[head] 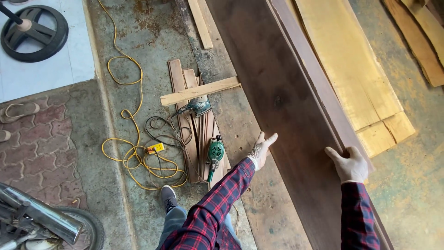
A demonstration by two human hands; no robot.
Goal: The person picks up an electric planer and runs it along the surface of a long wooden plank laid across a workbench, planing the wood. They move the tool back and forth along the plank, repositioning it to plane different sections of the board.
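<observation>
Dark, smooth-grained wood formed the long brown plank [282, 106], which was laid lengthwise over the stained concrete floor [152, 37]. Its left edge was touched by the gloved left hand [262, 150], fingers stretched out flat and released. Its right edge was gripped by the gloved right hand [350, 163], fingers curled over it. Pale yellow boards [347, 65], rough-sawn, were stacked just beside it. Two green power tools [215, 153] were seen on narrow wooden strips [178, 83], near a looping yellow cable [134, 153].
</observation>
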